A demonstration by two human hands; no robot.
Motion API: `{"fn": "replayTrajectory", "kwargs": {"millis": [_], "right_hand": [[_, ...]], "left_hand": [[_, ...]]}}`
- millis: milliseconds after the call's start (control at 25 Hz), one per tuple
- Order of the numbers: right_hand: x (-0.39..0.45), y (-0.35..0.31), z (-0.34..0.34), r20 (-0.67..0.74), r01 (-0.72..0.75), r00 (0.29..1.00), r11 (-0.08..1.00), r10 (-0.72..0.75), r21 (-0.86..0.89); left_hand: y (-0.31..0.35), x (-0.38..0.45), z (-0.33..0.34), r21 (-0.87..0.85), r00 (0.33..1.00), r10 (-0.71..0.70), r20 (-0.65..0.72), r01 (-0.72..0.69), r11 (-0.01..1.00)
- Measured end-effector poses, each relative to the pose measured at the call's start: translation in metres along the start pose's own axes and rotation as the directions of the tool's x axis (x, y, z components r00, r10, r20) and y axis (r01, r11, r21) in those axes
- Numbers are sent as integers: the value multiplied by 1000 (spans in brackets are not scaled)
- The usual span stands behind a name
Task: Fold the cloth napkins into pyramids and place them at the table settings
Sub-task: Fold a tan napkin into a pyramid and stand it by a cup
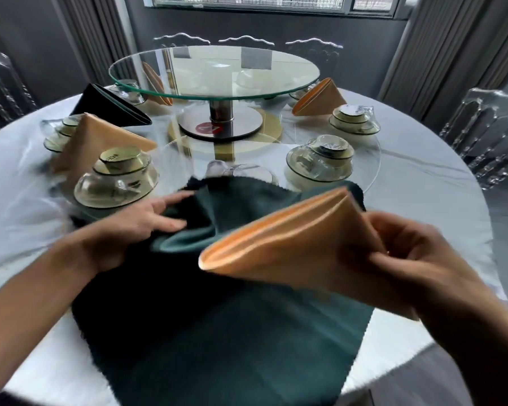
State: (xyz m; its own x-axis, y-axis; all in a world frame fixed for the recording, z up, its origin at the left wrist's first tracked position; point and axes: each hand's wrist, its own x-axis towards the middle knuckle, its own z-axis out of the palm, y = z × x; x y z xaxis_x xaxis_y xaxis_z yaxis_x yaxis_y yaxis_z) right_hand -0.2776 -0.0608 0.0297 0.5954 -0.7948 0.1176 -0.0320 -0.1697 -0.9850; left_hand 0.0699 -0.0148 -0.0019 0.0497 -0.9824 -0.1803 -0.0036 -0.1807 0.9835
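Note:
A dark green napkin lies spread on the round table in front of me, bunched at its far left. My left hand rests on that bunched part, fingers stretched over the cloth. My right hand holds a folded orange napkin in a pyramid shape above the green cloth, pinched at its right end. Folded pyramids stand at settings: an orange pyramid at the left, a dark pyramid behind it, and another orange pyramid at the far right.
Wrapped stacks of bowls stand at the left, right and far right. A glass turntable on a metal post fills the table's middle. Clear chairs ring the white tablecloth.

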Motion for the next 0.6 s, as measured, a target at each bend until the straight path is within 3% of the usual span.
{"fn": "replayTrajectory", "kwargs": {"millis": [120, 240, 320, 440, 600], "right_hand": [[5, -21, 3, -102, 56, 993, 998, -60, -42], [21, -31, 22, -168, 94, 981, 994, -102, -54], [40, -26, 41, -174, 63, 982, 995, -75, -71], [76, -3, 77, -234, -11, 972, 988, -26, -153], [117, 21, 137, -328, -98, 944, 928, -28, -360]], "left_hand": [[-38, -32, 3, 127, 961, -174, 216, 149, 981], [-60, -47, 15, 188, 938, -252, 237, 210, 959], [-63, -52, 17, 336, 973, -161, 163, 98, 937], [-56, -59, 10, 598, 997, 55, -53, -12, 802], [-37, -51, 23, 710, 882, 369, -295, -57, 702]]}}
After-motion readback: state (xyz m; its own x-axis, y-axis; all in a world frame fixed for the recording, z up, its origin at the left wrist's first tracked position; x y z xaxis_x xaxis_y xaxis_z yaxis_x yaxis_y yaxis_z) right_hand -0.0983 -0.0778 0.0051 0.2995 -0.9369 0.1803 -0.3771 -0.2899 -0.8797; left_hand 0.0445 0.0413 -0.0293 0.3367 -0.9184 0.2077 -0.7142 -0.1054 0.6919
